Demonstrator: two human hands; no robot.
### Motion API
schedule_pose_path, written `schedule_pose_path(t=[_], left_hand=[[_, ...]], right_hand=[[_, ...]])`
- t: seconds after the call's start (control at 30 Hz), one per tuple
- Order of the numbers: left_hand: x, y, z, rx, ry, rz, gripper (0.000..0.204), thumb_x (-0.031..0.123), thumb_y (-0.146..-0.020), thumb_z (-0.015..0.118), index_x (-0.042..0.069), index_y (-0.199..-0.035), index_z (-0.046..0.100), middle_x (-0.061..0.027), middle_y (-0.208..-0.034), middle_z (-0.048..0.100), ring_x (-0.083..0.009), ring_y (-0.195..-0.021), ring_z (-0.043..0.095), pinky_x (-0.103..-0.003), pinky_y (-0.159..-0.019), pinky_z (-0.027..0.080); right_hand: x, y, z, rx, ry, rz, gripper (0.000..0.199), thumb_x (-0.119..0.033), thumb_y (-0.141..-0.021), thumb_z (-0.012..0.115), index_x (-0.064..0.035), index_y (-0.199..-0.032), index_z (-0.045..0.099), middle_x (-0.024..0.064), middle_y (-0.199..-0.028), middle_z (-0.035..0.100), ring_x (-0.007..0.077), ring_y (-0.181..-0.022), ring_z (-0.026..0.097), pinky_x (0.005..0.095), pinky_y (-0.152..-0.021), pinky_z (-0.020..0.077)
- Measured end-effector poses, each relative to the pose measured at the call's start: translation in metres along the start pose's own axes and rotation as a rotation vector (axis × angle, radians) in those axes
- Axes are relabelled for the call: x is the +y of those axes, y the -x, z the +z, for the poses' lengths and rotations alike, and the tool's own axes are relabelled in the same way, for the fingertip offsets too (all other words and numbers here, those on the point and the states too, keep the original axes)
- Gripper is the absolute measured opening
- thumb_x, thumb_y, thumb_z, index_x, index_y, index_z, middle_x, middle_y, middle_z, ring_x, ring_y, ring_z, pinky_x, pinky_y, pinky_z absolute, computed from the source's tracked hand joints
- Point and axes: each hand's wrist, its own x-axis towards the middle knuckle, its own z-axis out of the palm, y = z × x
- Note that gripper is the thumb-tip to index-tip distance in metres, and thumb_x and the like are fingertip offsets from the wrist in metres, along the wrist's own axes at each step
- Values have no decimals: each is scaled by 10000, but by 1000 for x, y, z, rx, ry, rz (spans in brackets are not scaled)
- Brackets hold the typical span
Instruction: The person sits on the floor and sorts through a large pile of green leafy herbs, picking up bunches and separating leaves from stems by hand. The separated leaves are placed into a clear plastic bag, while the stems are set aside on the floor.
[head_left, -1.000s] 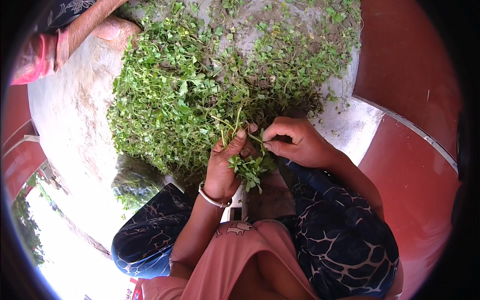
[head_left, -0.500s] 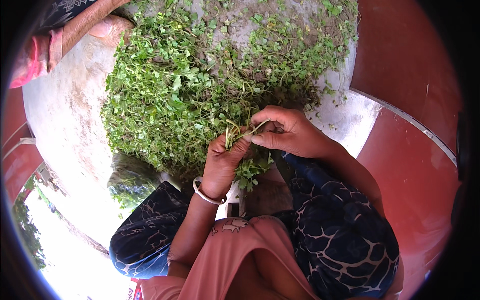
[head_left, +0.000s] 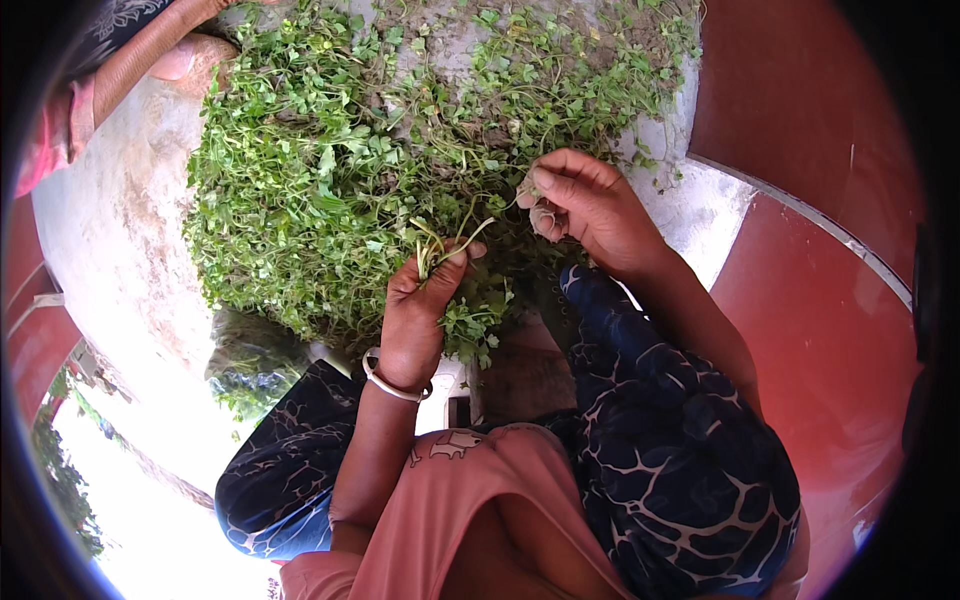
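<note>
My left hand (head_left: 418, 315), a white bangle at its wrist, is closed round a small bunch of leafy green herb stems (head_left: 432, 256). The pale stem ends stick up past the thumb. Their leaves (head_left: 476, 324) hang out below the fist. Up and to the right, apart from the bunch, my right hand (head_left: 600, 215) has its thumb and fingers pinched together. Whatever lies between those fingertips is too small to make out. Both hands are over the near edge of a wide heap of the same greens (head_left: 290, 190).
Loose sprigs and soil (head_left: 560, 80) spread across the pale floor at the far side. Another person's forearm (head_left: 150, 60) reaches in at the far left, beside the heap. A red floor area (head_left: 800, 300) with a pale strip lies to the right. My patterned trouser legs (head_left: 690, 470) flank the near side.
My right hand has come away from the bunch, moving up and to the right. My left hand keeps its hold on the stems and has shifted slightly left in the picture.
</note>
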Motion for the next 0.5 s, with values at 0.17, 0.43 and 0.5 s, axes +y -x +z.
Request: schedule_pose_path(t=[0.17, 0.43, 0.5], left_hand=[[0, -2, -1, -42, 21, 65, 191, 192, -928, 545, 30, -976, 634, -32, -883, 643, -102, -770, 565, -230, -703, 451], [5, 6, 5, -177, -76, 62, 171, 138, -933, 508, 14, -985, 613, -58, -821, 627, -127, -753, 574, -252, -709, 452], [8, 7, 5, -176, -80, 44, 171, 127, -934, 496, 14, -972, 618, -50, -812, 621, -127, -764, 568, -255, -735, 434]], right_hand=[[-3, 3, -16, 103, 1048, -321, 239, -195, -849, 621, -59, -1040, 579, 67, -934, 633, 197, -714, 607, 297, -670, 494], [0, 3, 15, -209, 1142, -501, 320, -157, -821, 606, -117, -1137, 571, 111, -1279, 488, 282, -939, 610, 365, -783, 491], [11, 0, 6, -247, 1079, -530, 214, -152, -833, 596, -84, -1036, 588, 95, -1159, 556, 278, -928, 603, 366, -765, 484]])
